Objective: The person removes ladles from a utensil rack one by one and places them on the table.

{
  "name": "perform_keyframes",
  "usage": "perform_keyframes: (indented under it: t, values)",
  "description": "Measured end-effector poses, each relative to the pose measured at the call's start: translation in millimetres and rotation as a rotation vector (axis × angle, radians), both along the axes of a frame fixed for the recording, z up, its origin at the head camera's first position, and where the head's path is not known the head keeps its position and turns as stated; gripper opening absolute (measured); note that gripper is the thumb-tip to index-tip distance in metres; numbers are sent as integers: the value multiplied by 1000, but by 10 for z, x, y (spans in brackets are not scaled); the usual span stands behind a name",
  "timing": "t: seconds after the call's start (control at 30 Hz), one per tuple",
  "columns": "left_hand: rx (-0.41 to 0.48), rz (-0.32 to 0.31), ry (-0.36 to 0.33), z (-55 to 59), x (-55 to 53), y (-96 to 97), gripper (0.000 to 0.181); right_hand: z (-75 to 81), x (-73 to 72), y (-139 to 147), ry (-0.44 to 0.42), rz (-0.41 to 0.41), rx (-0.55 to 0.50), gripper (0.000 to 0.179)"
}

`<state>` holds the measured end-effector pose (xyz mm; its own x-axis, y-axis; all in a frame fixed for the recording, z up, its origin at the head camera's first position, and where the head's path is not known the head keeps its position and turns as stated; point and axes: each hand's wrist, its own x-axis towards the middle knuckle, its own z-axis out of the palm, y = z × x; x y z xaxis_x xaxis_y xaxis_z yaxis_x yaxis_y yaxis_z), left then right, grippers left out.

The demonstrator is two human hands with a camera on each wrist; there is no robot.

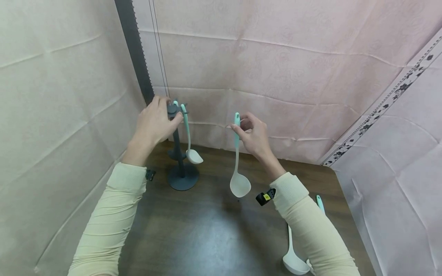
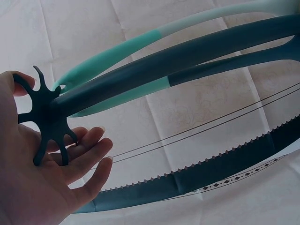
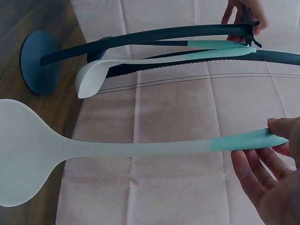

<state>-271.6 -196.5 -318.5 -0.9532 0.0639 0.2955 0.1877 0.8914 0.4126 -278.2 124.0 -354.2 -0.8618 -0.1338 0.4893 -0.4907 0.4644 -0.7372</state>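
Note:
A dark blue utensil stand (image 1: 177, 140) with a crown of hooks and a round base stands at the table's back left. My left hand (image 1: 154, 119) grips its hooked top, thumb on one side and fingers on the other. From the hooks hang a white ladle (image 3: 91, 79) with a mint handle and a dark utensil (image 2: 225, 65) with a mint handle. To the right of the stand, my right hand (image 1: 254, 134) pinches the mint handle end of another white ladle (image 1: 239, 184). This ladle hangs upright above the table, bowl down.
On the brown table (image 1: 193, 230), another white ladle (image 1: 294, 263) lies at the front right, partly under my right sleeve. A mint handle (image 1: 320, 203) shows beyond that sleeve. Pale cloth walls (image 1: 276, 76) enclose the table at the back and sides.

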Motion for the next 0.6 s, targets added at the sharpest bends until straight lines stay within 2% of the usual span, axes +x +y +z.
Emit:
perform_keyframes:
  t: [0.6]
  values:
    - [5,-8,11,-7,0,-21,77,-116,-10,117,-44,-37,-21,23]
